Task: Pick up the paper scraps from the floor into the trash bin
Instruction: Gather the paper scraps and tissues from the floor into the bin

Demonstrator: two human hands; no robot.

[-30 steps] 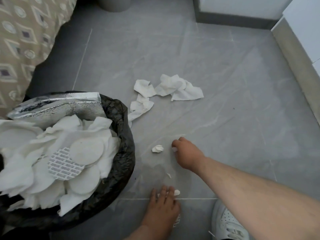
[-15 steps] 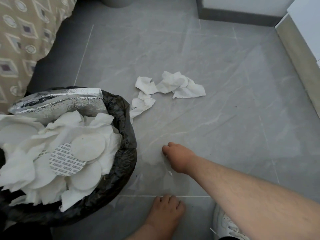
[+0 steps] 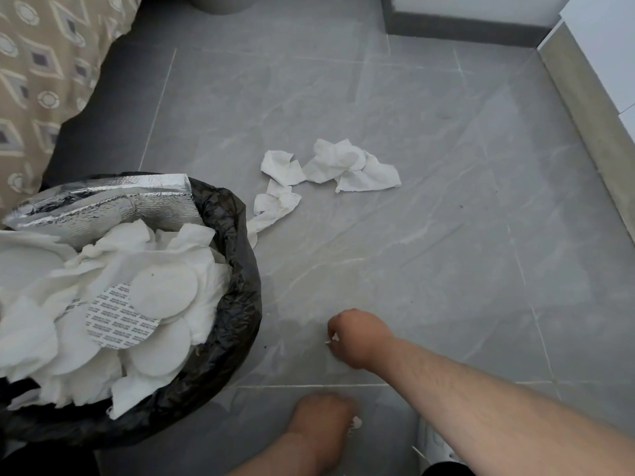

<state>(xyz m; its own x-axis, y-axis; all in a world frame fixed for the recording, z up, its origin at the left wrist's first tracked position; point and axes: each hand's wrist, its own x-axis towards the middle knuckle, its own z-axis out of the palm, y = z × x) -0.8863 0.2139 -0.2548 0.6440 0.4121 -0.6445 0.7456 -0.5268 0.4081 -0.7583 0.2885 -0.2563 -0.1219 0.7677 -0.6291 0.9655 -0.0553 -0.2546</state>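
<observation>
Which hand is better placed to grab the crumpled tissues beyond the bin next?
Probably the right hand: it is farther forward, nearer the crumpled tissues. The left hand sits farther back.

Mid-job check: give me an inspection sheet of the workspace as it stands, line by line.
Surface: grey tiled floor, pale grout lines, a few dark specks.
Job's things: crumpled paper scraps lie loose on the floor beyond the hands; trash bin with black liner at left, heaped with white paper and round pads.
Clutter: silver foil pouch on top of the bin's load.
Hands: right hand closed on a small white scrap at floor level; left hand closed low near the bottom edge, a white bit showing by its fingers.
Cables: nothing seen.
Surroundings: patterned fabric at upper left; white shoe at bottom; skirting and wall at right.
</observation>
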